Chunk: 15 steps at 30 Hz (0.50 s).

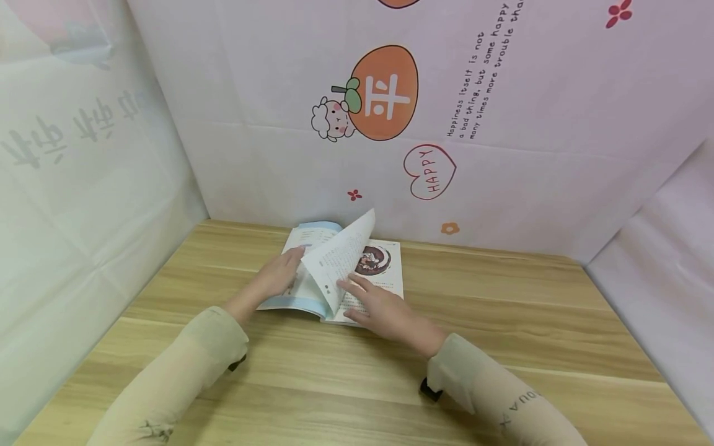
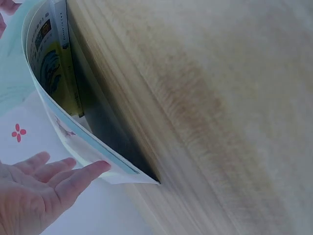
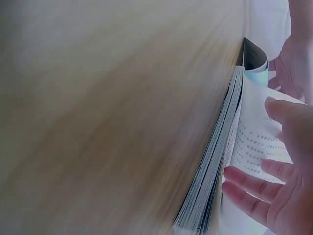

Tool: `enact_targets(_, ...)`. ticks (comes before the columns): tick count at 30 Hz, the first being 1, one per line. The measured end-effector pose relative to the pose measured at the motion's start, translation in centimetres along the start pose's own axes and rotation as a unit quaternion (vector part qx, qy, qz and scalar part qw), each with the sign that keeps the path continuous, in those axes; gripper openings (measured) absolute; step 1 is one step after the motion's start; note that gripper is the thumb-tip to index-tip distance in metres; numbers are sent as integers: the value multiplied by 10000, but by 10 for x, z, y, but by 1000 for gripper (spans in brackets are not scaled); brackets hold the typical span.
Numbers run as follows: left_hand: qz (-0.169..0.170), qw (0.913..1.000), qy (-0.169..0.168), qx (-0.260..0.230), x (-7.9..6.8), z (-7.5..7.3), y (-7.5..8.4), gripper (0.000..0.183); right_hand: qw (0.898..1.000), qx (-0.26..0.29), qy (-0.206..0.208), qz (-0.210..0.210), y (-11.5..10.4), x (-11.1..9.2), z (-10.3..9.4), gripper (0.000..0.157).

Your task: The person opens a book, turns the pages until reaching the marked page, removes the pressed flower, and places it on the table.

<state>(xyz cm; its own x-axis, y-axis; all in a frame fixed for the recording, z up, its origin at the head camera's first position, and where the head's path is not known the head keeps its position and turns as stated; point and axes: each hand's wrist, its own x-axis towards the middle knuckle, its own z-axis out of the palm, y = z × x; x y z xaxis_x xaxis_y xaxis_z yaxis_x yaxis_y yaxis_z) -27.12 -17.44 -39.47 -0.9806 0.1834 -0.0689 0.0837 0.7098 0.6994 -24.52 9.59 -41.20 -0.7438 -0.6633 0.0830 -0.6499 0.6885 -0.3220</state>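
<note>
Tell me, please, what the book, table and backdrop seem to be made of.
Book: paper, seemingly matte; its thin pages bend. Table: wood or wood-look laminate, low sheen; streaked grain shows. Backdrop: probably fabric, matte and printed; it has soft creases, though plastic sheeting is possible.

Wooden table (image 1: 334,384), pale backdrop (image 1: 256,161) (red heart (image 1: 429,172) low).

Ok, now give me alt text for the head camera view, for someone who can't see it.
A person's left hand and right hand lie either side of a raised page in an open book. The book rests on a wood-grain table, before a pale backdrop printed with a cartoon orange fruit and a "HAPPY" heart.
</note>
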Motion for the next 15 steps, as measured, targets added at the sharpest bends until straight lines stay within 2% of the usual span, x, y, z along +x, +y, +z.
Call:
enact_targets(3, -79, 9998, 118, -120, 1, -1, 0, 84, 9998, -169, -115, 0, -3, 2, 1, 59)
enact_targets(6, -52, 9998, 147, -146, 2, -1, 0, 81, 9995, -282, -160, -21, -5, 4, 3, 59)
enact_targets(11, 152, 9988, -41, 459, 2, 2, 0, 69, 9993, -309, -146, -167, -11, 6, 7, 59)
enact_targets(15, 373, 9948, -101, 939, 2, 9, 1, 76, 9992, -287, -130, -258, -18, 7, 9, 58)
